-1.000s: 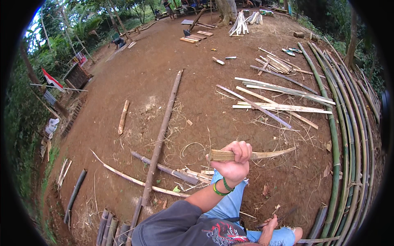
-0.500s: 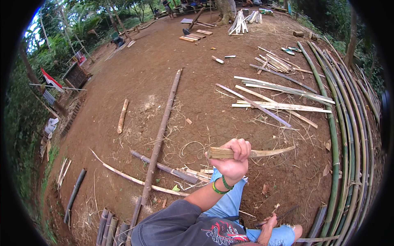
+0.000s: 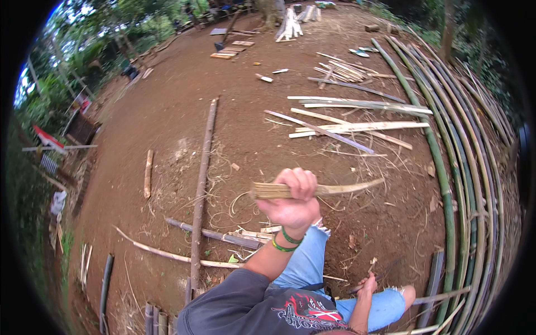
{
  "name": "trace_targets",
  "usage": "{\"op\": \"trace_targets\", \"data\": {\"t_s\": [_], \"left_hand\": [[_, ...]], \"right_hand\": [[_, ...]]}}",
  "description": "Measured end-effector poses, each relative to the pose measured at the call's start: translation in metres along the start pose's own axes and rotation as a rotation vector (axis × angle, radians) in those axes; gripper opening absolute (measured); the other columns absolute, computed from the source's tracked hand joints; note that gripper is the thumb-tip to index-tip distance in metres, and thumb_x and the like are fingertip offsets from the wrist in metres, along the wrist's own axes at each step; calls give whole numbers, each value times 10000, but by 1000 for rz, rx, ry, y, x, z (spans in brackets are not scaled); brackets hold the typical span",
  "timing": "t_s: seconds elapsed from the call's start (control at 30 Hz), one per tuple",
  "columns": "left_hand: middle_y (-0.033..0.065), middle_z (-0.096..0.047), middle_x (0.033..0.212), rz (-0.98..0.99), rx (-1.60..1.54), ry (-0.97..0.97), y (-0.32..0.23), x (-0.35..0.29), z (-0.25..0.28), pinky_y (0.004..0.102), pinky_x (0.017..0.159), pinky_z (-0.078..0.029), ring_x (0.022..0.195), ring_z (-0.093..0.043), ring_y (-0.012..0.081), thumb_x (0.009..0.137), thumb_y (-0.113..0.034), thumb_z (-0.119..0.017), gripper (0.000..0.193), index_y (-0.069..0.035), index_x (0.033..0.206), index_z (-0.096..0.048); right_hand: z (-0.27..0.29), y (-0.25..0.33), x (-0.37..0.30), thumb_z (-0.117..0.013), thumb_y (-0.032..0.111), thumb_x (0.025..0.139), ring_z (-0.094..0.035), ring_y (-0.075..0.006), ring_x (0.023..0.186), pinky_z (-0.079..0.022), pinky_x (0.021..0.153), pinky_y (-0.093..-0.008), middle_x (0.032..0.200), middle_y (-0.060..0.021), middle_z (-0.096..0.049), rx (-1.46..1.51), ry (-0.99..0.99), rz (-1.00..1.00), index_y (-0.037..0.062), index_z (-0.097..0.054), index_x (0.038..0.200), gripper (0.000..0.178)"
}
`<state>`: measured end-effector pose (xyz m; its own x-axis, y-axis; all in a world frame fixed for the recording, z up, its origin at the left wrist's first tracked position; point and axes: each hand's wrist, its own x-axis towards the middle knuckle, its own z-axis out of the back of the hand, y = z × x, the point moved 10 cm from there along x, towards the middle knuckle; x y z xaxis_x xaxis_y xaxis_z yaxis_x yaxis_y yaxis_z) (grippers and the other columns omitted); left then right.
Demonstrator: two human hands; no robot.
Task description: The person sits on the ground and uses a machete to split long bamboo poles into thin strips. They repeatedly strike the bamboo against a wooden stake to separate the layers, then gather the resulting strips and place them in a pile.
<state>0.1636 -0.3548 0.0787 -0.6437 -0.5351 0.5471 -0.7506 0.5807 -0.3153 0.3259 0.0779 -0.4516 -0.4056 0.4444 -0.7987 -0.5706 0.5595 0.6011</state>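
My left hand (image 3: 293,201) is raised at the middle of the view, with green and yellow bands at the wrist. Its fingers wrap round a bundle of split bamboo strips (image 3: 352,188), blunt at the left end and tapering to a curved tip on the right. Low by my right knee, my right hand (image 3: 365,286) is closed round what looks like a knife (image 3: 388,270) with a dark, slightly blurred blade. Its handle is mostly hidden. A small pale piece (image 3: 373,261) shows just above that hand.
Long green bamboo poles (image 3: 446,206) lie along the right. Split bamboo slats (image 3: 363,104) lie on the bare earth ahead. A long brown pole (image 3: 204,173) crosses a dark bamboo length (image 3: 223,237) left of my legs. Sandals (image 3: 360,52) and a stack of pale slats (image 3: 289,25) sit farther off.
The view has turned, and most ground objects sit farther left in it. My left hand has shifted left and slightly up with the bamboo bundle. My right hand stays near the knee.
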Motion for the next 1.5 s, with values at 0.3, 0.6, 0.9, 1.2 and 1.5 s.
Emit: {"op": "trace_targets", "data": {"t_s": [0.3, 0.6, 0.9, 1.2, 1.5], "left_hand": [[-10, -301, 629, -29, 76, 16, 14, 33, -46, 299, 544, -227, 553, -254, 132, 851, -784, -486, 681, -139, 684, -345], [47, -463, 593, 295, 160, -517, 188, 34, 12, 333, 609, -436, 575, -447, 182, 953, -707, -369, 678, -107, 647, -443], [189, -589, 951, 1253, -52, -968, 448, -289, 103, 473, 886, -511, 871, -619, 266, 886, -786, -293, 906, 34, 1255, -402], [162, -627, 1182, 1638, 1033, 844, 362, -635, 114, 395, 956, -479, 1114, -592, 268, 905, -471, -692, 633, 36, 1248, -531], [209, -620, 1002, 964, 1322, 1665, 315, -706, 90, 504, 850, -472, 973, -582, 427, 846, -295, -740, 372, -19, 981, -531]], "right_hand": [[15, 22, -44, -690, 235, 910, -450, -123, 454, -381, 397, -295, 588, 10, -453, 91, -73, 10, 118, -450, 814, 284], [72, 118, -108, -699, 272, 908, -455, -112, 430, -351, 396, -313, 542, 7, -461, 90, -126, 358, 78, -475, 745, 338], [193, 222, -117, -695, 270, 922, -453, -83, 447, -352, 404, -277, 573, 26, -478, 219, -284, 677, 62, -525, 835, 282], [235, 196, -145, -687, 236, 938, -432, -68, 447, -345, 410, -236, 587, 32, -480, 667, -223, 569, 63, -556, 889, 222], [287, 175, -165, -666, 234, 956, -425, -63, 439, -342, 413, -227, 579, 34, -478, 730, -325, 589, 66, -553, 909, 207]]}}
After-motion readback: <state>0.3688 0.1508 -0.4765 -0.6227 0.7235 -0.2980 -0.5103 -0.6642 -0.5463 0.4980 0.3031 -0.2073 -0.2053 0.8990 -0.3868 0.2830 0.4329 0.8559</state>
